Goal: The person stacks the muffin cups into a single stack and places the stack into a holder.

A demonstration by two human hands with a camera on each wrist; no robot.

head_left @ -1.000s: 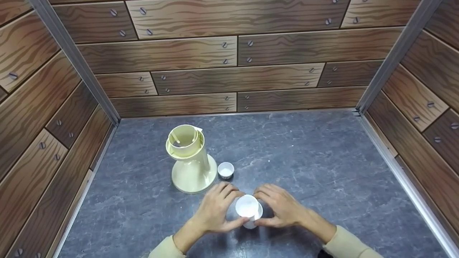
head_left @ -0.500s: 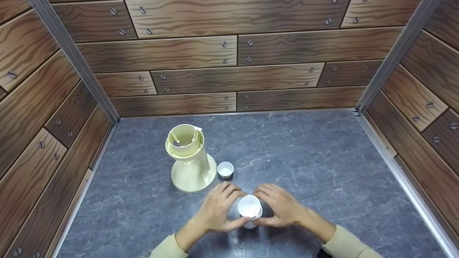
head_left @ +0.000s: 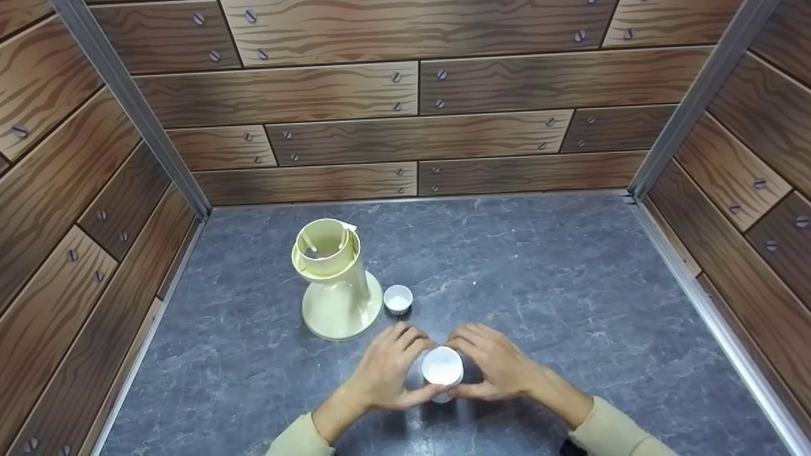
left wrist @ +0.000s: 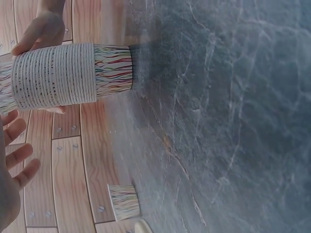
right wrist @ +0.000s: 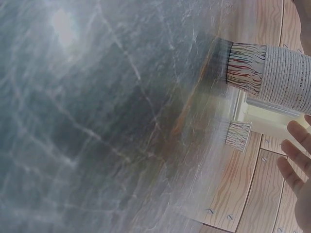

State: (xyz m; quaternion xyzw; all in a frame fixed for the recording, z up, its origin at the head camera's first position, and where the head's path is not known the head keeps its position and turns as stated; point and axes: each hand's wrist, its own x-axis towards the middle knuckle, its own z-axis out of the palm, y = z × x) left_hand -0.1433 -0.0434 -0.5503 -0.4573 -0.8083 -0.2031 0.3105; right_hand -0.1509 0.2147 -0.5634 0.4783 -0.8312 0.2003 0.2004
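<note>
A tall stack of nested paper cups (left wrist: 56, 75) with coloured wavy stripes stands upright on the table, its white rims closely packed. The topmost paper cup (head_left: 442, 366) opens upward over the stack; part of its striped wall (left wrist: 5, 87) shows above the rims in the left wrist view. My left hand (head_left: 389, 370) pinches this cup between thumb and index finger, the other fingers spread loosely. Across from it, my right hand (head_left: 497, 367) grips around the top of the stack with thumb and forefinger. The exact contact on the far side is hidden.
A single striped paper cup (head_left: 398, 299) stands upright beyond my left hand. Beside it rises a cream-coloured device (head_left: 338, 310) with a flared round base and an open cylindrical top. Wood-patterned walls (head_left: 418, 95) bound the grey marbled table (head_left: 570, 285) at the back and sides.
The topmost cup has shifted slightly right and now sits more squarely over the stack. My left hand moved a little right with it; the right hand hardly moved.
</note>
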